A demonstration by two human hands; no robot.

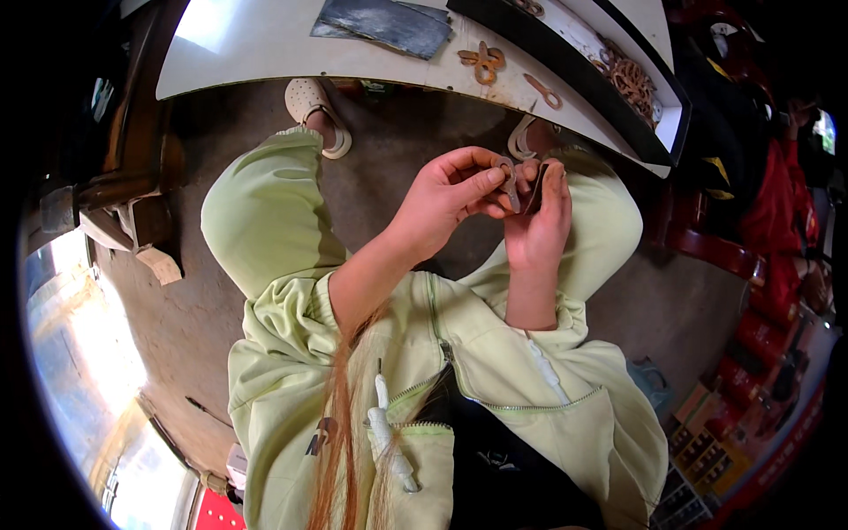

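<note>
- Wooden, thin and flat, the small cut-out piece (509, 179) sits between both hands, held above the person's lap and in front of the desk (265, 53) edge.
- Left hand (450, 199): its thumb and forefinger are pinched narrow on the piece, the thumb pressing across the near face, so the grip is closed on the wood.
- Right hand (541, 221): it cups a dark flat pad (533, 187) just behind the piece, fingers curled over the pad's top edge; the pad touches or nearly touches the wood, and which of the two cannot be told.
- Judged from its look, the piece is light and stiff but fragile: the narrow neck would likely snap if bent, so the hold belongs on the broader part, with pressure along the flat faces rather than across the thin bridges.
- Its surface seems dry and matt, so slipping is a small risk; the greater risk is losing such a small thing to the floor (380, 177) below the grip.
- Beyond the grip, on the desk, lie similar wooden cut-outs (482, 62), another loop-shaped one (542, 92) to the right of them, a pile of more (632, 81) further right, and a grey sheet (384, 25).
- Under the grip are the person's pale green knees and a light sandal (314, 110).
</note>
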